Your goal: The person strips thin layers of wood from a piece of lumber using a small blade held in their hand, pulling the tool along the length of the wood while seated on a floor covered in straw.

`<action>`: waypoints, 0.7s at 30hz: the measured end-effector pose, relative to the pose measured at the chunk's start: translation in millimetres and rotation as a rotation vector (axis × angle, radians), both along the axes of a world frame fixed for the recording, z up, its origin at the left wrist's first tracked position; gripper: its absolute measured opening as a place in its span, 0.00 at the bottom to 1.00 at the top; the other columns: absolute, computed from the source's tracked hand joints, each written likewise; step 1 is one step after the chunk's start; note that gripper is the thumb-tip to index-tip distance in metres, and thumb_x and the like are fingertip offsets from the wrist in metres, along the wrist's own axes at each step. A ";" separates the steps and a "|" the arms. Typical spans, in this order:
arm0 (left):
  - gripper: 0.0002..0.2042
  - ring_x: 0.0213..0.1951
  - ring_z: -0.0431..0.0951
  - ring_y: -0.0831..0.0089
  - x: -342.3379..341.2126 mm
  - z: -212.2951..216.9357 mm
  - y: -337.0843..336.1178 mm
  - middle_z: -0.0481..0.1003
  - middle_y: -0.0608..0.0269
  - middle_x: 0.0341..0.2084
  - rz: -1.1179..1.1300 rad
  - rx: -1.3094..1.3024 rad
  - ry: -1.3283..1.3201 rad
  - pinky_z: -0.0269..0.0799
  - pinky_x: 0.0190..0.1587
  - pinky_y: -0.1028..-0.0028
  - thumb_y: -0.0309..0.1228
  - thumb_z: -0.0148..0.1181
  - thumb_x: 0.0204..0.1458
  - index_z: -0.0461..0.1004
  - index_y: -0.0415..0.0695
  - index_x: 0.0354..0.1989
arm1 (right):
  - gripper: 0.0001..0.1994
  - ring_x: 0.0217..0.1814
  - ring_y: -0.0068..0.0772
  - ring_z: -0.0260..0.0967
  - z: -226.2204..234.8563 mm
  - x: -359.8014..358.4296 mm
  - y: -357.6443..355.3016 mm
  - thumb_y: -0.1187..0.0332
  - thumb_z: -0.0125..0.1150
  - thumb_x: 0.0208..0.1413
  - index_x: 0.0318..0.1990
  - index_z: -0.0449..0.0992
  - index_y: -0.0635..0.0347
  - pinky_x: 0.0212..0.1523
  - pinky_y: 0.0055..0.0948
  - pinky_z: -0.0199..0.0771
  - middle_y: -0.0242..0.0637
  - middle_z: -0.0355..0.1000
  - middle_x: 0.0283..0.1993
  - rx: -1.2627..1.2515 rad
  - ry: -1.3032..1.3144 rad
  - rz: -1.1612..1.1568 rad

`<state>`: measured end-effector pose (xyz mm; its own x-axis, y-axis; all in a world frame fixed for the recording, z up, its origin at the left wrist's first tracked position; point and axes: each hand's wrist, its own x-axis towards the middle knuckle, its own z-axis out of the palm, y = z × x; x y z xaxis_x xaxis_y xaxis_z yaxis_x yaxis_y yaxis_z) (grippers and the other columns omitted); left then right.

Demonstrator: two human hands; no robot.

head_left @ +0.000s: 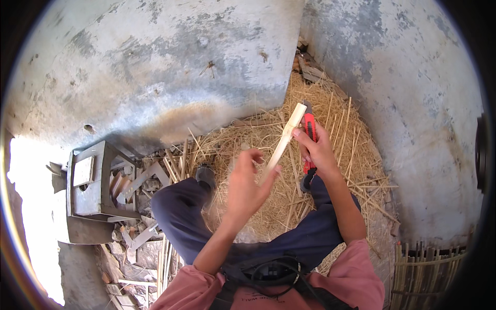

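Observation:
My right hand (321, 150) is closed round a red and black utility knife (310, 126), its blade end pointing up and away from me. A pale split strip of wood or bamboo (281, 144) slants beside the knife, with my right thumb pressed on its upper part. At the strip's lower end is my left hand (245, 183), slightly blurred. Its fingers are apart and raised off the strip, while the thumb lies over or beside that end; whether it touches, I cannot tell.
Straw-like shavings (248, 206) and thin strips cover the floor between my legs. A worn wooden stool-like frame (90, 178) lies at left among scrap wood (134, 243). Plastered walls (170, 57) stand ahead and at right. A slatted basket (426, 276) is at lower right.

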<state>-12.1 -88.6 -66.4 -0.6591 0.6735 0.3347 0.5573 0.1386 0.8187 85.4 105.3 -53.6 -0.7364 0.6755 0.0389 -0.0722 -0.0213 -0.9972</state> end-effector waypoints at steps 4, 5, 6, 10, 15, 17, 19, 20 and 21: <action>0.16 0.32 0.81 0.68 6.3 -5.3 5.5 0.81 0.54 0.34 -0.139 0.001 -0.137 0.75 0.35 0.65 0.33 0.65 0.65 0.72 0.37 0.54 | 0.20 0.15 0.12 0.56 6.2 1.8 -7.5 0.60 0.59 0.71 0.60 0.75 0.66 0.16 0.20 0.57 0.24 0.66 0.25 0.065 0.009 0.011; 0.15 0.31 0.80 0.70 5.8 -3.8 5.0 0.81 0.55 0.32 -0.148 0.000 -0.225 0.74 0.34 0.66 0.33 0.64 0.65 0.72 0.37 0.53 | 0.21 0.15 0.12 0.56 7.6 1.4 -8.5 0.57 0.55 0.73 0.61 0.75 0.66 0.16 0.19 0.57 0.24 0.66 0.25 0.049 0.038 0.024; 0.14 0.30 0.79 0.72 5.2 -0.1 3.0 0.81 0.56 0.30 -0.157 -0.001 -0.312 0.73 0.34 0.68 0.33 0.64 0.65 0.73 0.37 0.53 | 0.22 0.16 0.12 0.56 8.6 1.1 -8.8 0.55 0.52 0.74 0.61 0.75 0.66 0.17 0.19 0.57 0.24 0.66 0.25 0.034 0.067 0.036; 0.12 0.28 0.75 0.79 1.1 14.9 -2.6 0.80 0.62 0.28 -0.179 -0.021 -0.317 0.69 0.32 0.74 0.33 0.63 0.67 0.74 0.38 0.51 | 0.25 0.19 0.14 0.57 3.6 12.6 0.1 0.52 0.41 0.77 0.59 0.77 0.64 0.22 0.21 0.60 0.24 0.65 0.25 0.335 0.103 0.017; 0.13 0.28 0.78 0.70 -4.5 20.8 -6.5 0.80 0.55 0.27 -0.200 0.013 -0.363 0.71 0.32 0.68 0.35 0.65 0.66 0.73 0.39 0.47 | 0.21 0.23 0.24 0.64 7.8 20.2 -13.0 0.57 0.47 0.75 0.57 0.79 0.63 0.28 0.31 0.67 0.31 0.64 0.23 0.733 0.045 0.101; 0.12 0.26 0.75 0.77 -5.9 23.2 -6.7 0.78 0.61 0.26 -0.223 0.028 -0.410 0.68 0.29 0.72 0.35 0.64 0.67 0.73 0.39 0.47 | 0.19 0.24 0.27 0.68 6.3 20.2 -20.7 0.58 0.50 0.74 0.57 0.79 0.63 0.29 0.33 0.68 0.34 0.65 0.23 0.801 0.024 0.113; 0.10 0.22 0.68 0.89 -7.2 24.5 -6.9 0.75 0.71 0.24 -0.248 0.044 -0.475 0.61 0.24 0.80 0.33 0.62 0.68 0.73 0.41 0.49 | 0.19 0.25 0.28 0.69 -0.4 17.6 -23.3 0.58 0.51 0.74 0.57 0.79 0.63 0.29 0.32 0.68 0.35 0.67 0.24 0.811 0.029 0.101; 0.10 0.21 0.67 0.89 -7.7 25.6 -7.3 0.75 0.72 0.24 -0.246 0.052 -0.466 0.60 0.23 0.81 0.34 0.62 0.68 0.73 0.41 0.49 | 0.19 0.25 0.27 0.68 -1.7 16.2 -24.5 0.58 0.50 0.74 0.57 0.79 0.63 0.29 0.31 0.67 0.35 0.67 0.24 0.802 0.026 0.099; 0.10 0.21 0.67 0.90 -8.1 26.8 -7.6 0.74 0.73 0.23 -0.243 0.061 -0.457 0.59 0.22 0.81 0.34 0.62 0.68 0.73 0.41 0.49 | 0.20 0.24 0.24 0.66 -0.2 15.5 -25.7 0.56 0.48 0.75 0.56 0.79 0.63 0.28 0.29 0.65 0.32 0.67 0.23 0.768 0.010 0.105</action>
<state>-20.2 -96.1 -39.7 -0.5740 0.8136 0.0931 0.1517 -0.0061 0.9884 100.9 79.5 -53.8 -0.7922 0.3829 0.4753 -0.1174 0.6686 -0.7343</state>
